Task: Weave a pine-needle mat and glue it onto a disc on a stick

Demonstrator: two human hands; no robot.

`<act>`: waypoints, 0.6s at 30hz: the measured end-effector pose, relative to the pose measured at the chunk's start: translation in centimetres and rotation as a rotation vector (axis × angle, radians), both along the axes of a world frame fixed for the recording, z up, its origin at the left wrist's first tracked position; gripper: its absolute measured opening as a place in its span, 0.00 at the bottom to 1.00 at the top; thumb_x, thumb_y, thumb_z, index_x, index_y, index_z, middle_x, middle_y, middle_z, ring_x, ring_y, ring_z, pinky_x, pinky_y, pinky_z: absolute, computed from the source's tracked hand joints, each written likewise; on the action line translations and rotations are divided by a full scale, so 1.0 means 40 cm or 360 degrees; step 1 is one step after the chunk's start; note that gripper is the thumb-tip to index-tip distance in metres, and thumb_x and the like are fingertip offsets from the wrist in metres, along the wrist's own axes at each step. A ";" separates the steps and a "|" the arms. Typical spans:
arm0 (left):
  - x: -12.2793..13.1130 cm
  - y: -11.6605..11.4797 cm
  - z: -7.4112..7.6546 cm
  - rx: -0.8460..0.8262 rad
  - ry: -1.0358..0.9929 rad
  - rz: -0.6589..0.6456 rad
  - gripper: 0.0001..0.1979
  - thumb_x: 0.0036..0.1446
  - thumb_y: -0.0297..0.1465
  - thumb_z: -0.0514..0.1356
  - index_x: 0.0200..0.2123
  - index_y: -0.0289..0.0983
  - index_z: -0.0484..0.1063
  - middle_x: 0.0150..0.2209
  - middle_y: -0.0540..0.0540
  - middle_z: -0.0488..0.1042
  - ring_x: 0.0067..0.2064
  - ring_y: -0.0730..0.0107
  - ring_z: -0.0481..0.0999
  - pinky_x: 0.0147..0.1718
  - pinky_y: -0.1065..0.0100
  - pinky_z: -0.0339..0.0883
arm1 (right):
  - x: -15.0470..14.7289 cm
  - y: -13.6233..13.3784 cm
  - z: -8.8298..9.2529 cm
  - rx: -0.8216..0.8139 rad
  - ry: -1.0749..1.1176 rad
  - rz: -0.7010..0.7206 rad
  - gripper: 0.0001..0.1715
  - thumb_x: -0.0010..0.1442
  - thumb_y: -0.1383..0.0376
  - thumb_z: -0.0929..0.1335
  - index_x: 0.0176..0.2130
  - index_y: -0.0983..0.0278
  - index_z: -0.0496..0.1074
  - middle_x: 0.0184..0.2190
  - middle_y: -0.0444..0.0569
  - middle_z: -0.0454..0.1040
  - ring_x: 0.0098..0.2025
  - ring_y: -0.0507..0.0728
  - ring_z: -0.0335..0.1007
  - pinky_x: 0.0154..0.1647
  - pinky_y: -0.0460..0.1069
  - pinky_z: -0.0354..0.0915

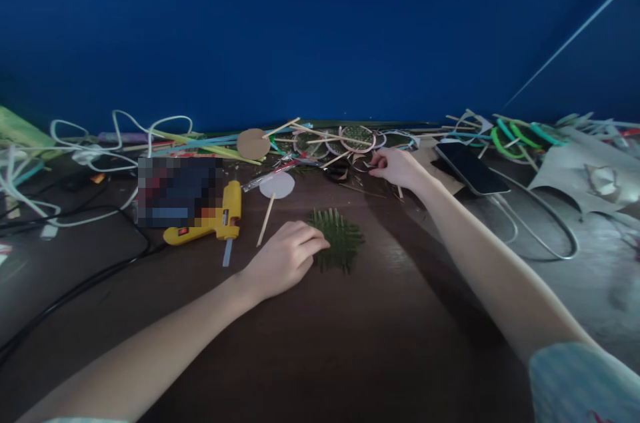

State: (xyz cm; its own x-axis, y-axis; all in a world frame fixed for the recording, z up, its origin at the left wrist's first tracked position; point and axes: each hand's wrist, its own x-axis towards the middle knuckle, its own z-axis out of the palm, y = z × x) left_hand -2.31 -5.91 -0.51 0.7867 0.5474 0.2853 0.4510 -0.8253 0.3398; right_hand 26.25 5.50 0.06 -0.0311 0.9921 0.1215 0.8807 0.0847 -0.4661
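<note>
Touching leaf (340, 240): left hand (287, 260), fingers narrow, grip unclear.
Right hand (397, 168): near tabletop (350, 356) far edge, fingers bent, cannot tell grip.
Glue gun (231, 200): partly pixelated, label (183, 232) unreadable.

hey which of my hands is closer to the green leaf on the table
Left. The left hand is at the left edge of the green leaf, partly over it; the right hand is farther off, beyond the leaf and to its right.
</note>
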 end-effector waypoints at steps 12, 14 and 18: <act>0.002 -0.002 0.004 -0.0011 0.0012 0.0019 0.15 0.56 0.20 0.49 0.41 0.35 0.71 0.40 0.44 0.74 0.42 0.65 0.69 0.43 0.61 0.64 | -0.133 -0.005 0.013 0.0138 -0.0117 0.0199 0.37 0.46 0.48 0.69 0.49 0.68 0.66 0.45 0.59 0.70 0.47 0.66 0.66 0.42 0.58 0.64; 0.001 -0.002 0.005 -0.0024 0.0010 0.0020 0.15 0.56 0.20 0.49 0.41 0.35 0.71 0.40 0.44 0.73 0.42 0.65 0.69 0.42 0.61 0.64 | -0.161 -0.010 0.010 0.0188 -0.0264 0.0250 0.38 0.46 0.50 0.70 0.52 0.67 0.65 0.49 0.60 0.67 0.49 0.68 0.64 0.44 0.59 0.64; 0.000 -0.002 0.000 -0.0003 0.0003 0.0005 0.15 0.57 0.20 0.48 0.42 0.34 0.71 0.40 0.43 0.73 0.42 0.65 0.68 0.42 0.61 0.63 | -0.172 -0.003 0.028 0.0183 -0.0349 0.0347 0.21 0.54 0.60 0.66 0.46 0.65 0.72 0.42 0.56 0.74 0.40 0.62 0.71 0.38 0.53 0.65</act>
